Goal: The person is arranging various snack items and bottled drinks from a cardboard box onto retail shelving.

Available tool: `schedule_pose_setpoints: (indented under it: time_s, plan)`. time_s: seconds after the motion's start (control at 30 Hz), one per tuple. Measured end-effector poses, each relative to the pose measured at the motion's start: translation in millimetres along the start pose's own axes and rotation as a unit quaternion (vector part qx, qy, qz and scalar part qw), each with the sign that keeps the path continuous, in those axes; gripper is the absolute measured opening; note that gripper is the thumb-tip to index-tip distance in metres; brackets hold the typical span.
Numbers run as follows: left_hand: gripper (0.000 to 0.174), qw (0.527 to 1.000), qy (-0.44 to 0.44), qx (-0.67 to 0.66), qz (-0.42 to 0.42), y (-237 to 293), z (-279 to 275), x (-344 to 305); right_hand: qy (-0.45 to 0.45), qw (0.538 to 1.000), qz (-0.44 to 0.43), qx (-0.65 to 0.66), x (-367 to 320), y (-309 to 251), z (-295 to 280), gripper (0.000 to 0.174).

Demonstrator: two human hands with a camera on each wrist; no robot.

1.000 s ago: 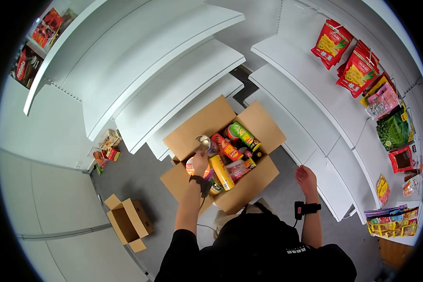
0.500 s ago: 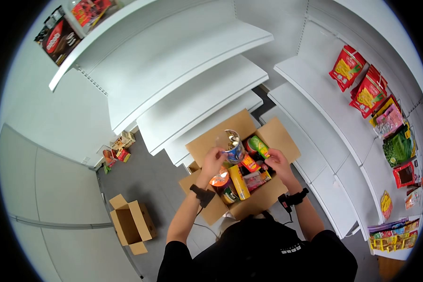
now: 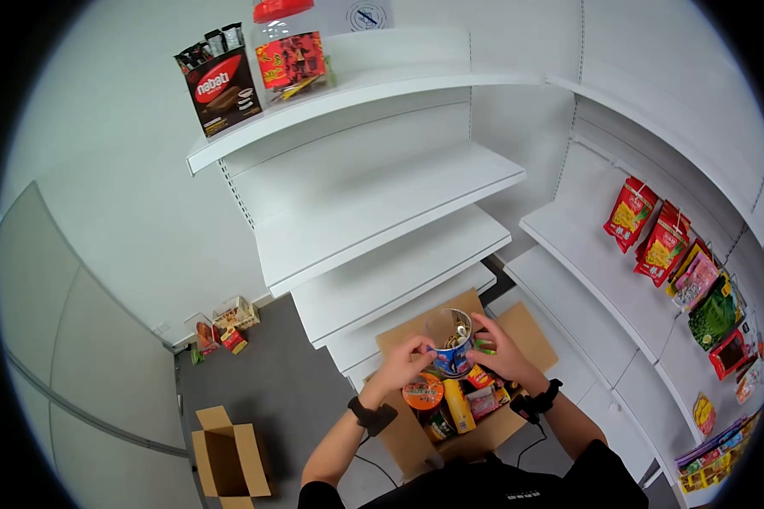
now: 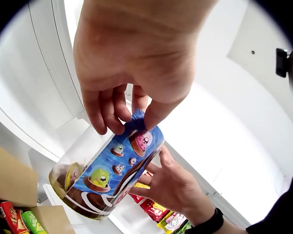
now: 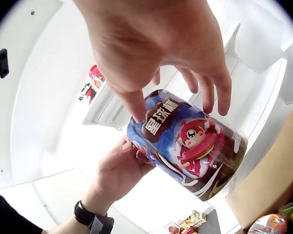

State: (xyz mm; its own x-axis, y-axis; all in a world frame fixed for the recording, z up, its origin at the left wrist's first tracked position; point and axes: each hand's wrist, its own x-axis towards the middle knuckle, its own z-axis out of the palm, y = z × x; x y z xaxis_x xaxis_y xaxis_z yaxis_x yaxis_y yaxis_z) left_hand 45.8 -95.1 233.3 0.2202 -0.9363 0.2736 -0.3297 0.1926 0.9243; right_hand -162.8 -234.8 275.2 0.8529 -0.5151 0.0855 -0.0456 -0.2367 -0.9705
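Observation:
A clear plastic jar [image 3: 455, 360] with a blue cartoon label is held up over the open carton [image 3: 530, 332]. Small gold-coloured pieces show inside it. My left hand [image 3: 405, 365] grips one side, its thumb and fingers at the jar's end in the left wrist view. On the other side, my right hand [image 3: 505, 355] holds it with the thumb on the label [image 5: 190, 146] and the fingers spread along the far side. Beneath the jar, the carton contains an orange-lidded tub [image 3: 423, 391], a yellow canister [image 3: 458, 407] and several colourful packets.
White shelves [image 3: 390, 195] rise ahead, with a Nabati box [image 3: 222, 92] and a red-lidded jar [image 3: 290, 59] on the top one. Snack bags [image 3: 662, 246] hang on the right. A smaller open carton [image 3: 250, 458] and some packets [image 3: 233, 339] stand on the floor at left.
My left hand has lifted the jar from among the carton's contents. The right hand has come in from the right side to the jar. The head view has tilted up toward the shelves.

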Motion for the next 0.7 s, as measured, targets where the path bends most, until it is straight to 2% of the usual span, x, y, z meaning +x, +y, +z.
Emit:
schedule_pose_setpoints:
  time_s: [0.07,0.2,0.23,0.37,0.43,0.47,0.53,0.6,0.7]
  plan:
    - [0.016,0.999,-0.006,0.035,0.000,5.3,-8.0,-2.7,-0.012,1.000,-0.002,-0.012,0.9,-4.0,5.7,0.073]
    - [0.016,0.999,0.008,0.040,0.028,15.1,-17.1,-6.3,-0.027,0.996,-0.045,-0.076,8.6,-5.9,13.2,0.056]
    - [0.017,0.998,0.013,0.052,0.038,16.8,-19.4,-6.8,-0.020,0.996,-0.045,-0.078,10.4,-7.0,15.0,0.045]
    - [0.020,0.996,0.042,0.069,0.041,28.7,-26.2,-12.7,-0.067,0.995,-0.047,-0.055,25.2,-10.2,14.6,0.032]
    - [0.027,0.996,0.081,0.008,0.032,36.2,-29.6,-15.3,-0.062,0.992,-0.060,-0.090,37.4,-13.0,12.5,0.027]
    - [0.031,0.994,0.100,-0.022,0.028,40.6,-32.1,-16.1,-0.067,0.989,-0.094,-0.096,44.3,-17.3,8.7,0.026]
    - [0.038,0.988,0.128,-0.076,0.042,52.8,-41.7,-18.1,-0.074,0.979,-0.158,-0.105,59.3,-53.0,-0.6,0.025]
    - [0.042,0.982,0.161,-0.086,0.049,56.6,-50.4,-21.6,-0.083,0.988,-0.118,-0.057,74.3,-92.6,-13.2,0.026]
    - [0.040,0.973,0.218,-0.053,0.050,58.7,-60.5,-26.4,-0.081,0.984,-0.161,-0.016,107.5,-143.4,-39.5,0.026]
